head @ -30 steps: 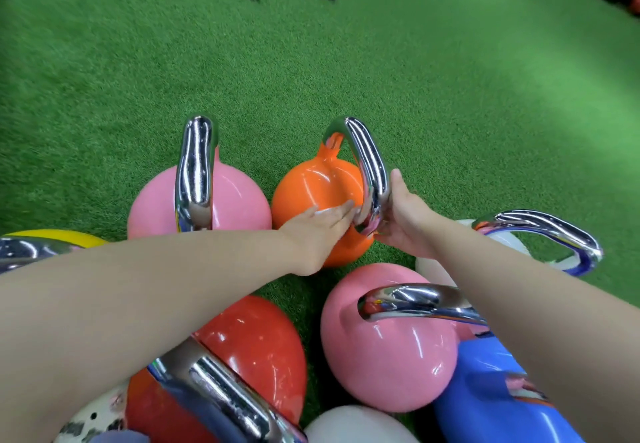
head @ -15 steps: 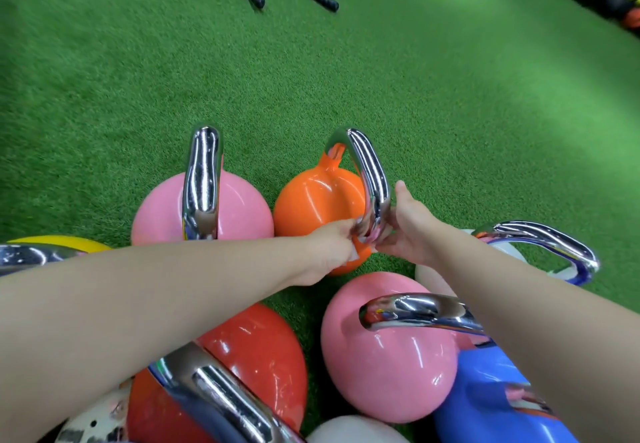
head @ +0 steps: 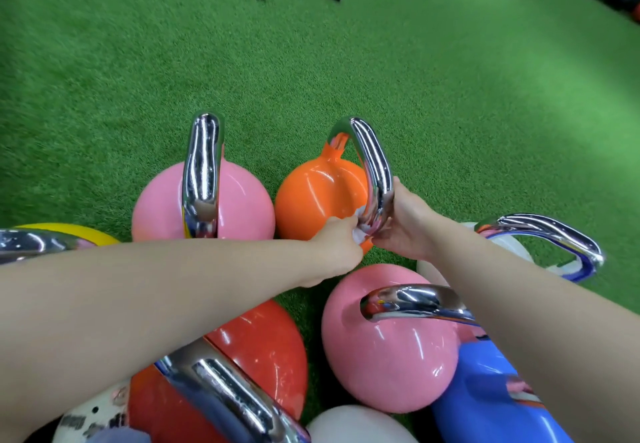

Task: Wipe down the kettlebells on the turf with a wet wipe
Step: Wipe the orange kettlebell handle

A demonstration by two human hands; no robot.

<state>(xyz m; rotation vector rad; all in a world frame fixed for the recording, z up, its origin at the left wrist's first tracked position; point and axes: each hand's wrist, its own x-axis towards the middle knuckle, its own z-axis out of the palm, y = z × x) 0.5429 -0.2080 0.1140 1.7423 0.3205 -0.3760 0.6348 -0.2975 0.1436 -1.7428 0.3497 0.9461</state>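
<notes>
The step in hand is wiping the orange kettlebell (head: 317,196), which stands on the green turf (head: 450,103) at the far side of the cluster, just beside a pink kettlebell (head: 242,207). The work is at the near end of its chrome handle (head: 375,172), where the bar curves down to meet the orange shell. The left hand (head: 337,245) has its fingers curled round a small white wet wipe (head: 358,224) and presses it against that junction. The right hand (head: 403,224) wraps the same end of the handle from the other side, thumb up along the bar, steadying the bell.

Next, by my judgement, the wipe needs to travel up the handle to its top bend and down the far leg, then round the orange shell, with the right hand shifting so it does not cover unwiped metal.

Compared with 1 second ago, the left hand no longer lies flat on the orange shell; it is bunched and moved to the handle's base, and the wipe now shows. The right hand's hold looks unchanged.
</notes>
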